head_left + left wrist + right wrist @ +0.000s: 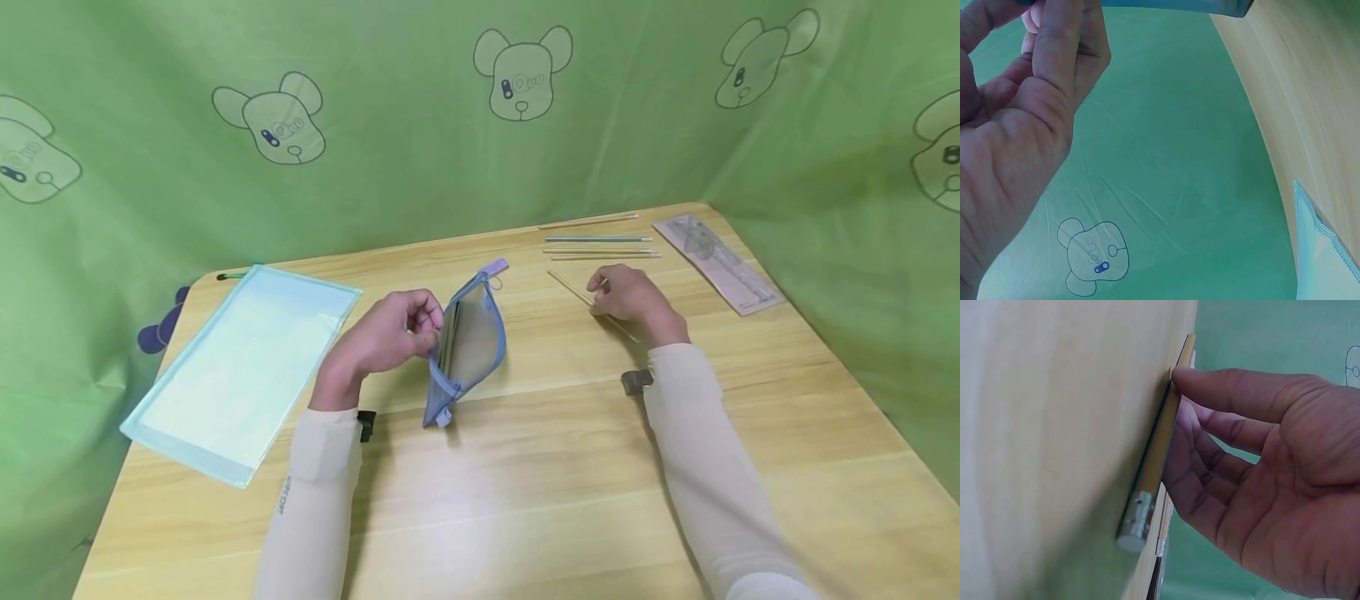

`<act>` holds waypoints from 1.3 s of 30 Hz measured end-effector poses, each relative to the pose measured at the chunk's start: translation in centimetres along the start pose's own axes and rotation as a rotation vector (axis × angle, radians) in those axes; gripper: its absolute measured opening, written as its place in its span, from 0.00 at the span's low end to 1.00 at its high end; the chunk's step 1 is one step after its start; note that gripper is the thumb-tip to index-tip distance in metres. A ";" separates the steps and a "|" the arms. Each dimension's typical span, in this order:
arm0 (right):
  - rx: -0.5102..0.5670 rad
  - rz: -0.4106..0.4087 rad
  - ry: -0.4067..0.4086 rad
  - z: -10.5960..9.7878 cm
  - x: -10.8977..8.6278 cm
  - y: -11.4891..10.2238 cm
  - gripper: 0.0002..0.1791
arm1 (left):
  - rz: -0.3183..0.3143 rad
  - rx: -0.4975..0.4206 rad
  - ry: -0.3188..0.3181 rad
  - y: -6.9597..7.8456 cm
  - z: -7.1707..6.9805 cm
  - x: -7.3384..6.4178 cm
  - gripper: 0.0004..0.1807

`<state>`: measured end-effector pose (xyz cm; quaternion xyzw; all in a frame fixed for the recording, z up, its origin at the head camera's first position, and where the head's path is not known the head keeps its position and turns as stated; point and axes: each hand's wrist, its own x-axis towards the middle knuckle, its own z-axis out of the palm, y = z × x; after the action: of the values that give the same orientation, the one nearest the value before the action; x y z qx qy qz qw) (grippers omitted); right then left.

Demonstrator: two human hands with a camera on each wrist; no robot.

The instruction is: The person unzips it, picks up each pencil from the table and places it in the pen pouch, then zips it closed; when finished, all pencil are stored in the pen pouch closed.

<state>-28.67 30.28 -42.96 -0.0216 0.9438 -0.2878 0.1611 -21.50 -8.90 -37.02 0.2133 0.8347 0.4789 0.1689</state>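
Note:
My left hand (392, 332) pinches the near left rim of a blue-edged zip pencil pouch (480, 337), which stands with its mouth wide apart on the table. Slim pencil-like sticks show inside it. To the right, my right hand (633, 302) has thumb and fingers around the middle of a yellow pencil (567, 286). In the right wrist view this pencil (1159, 440) has a silvery ferrule at its near end and lies tilted close to the wood surface. Only a blue strip of the pouch (1179, 5) appears at the top of the left wrist view.
Several pencils (598, 251) lie in rows toward the back edge. A packaged ruler set (716, 262) lies at the back right. On the left rests a light-blue zip folder (240, 367), with a dark-tipped thin item (231, 276) peeking out behind it. Green curtain (420, 150) surrounds the table.

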 end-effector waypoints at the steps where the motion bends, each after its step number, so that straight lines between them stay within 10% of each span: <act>1: 0.000 0.000 0.002 0.0 0.0 0.0 0.24 | 0.001 0.002 0.001 0.0 0.0 0.0 0.08; 39: -0.051 -0.045 -0.040 2.4 -0.6 -3.8 0.21 | -0.003 -0.031 0.008 0.1 -0.3 -0.3 0.08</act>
<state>-27.55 25.89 -42.56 -0.0527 0.9467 -0.2668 0.1727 -21.39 -9.20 -36.72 0.2073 0.8283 0.4922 0.1695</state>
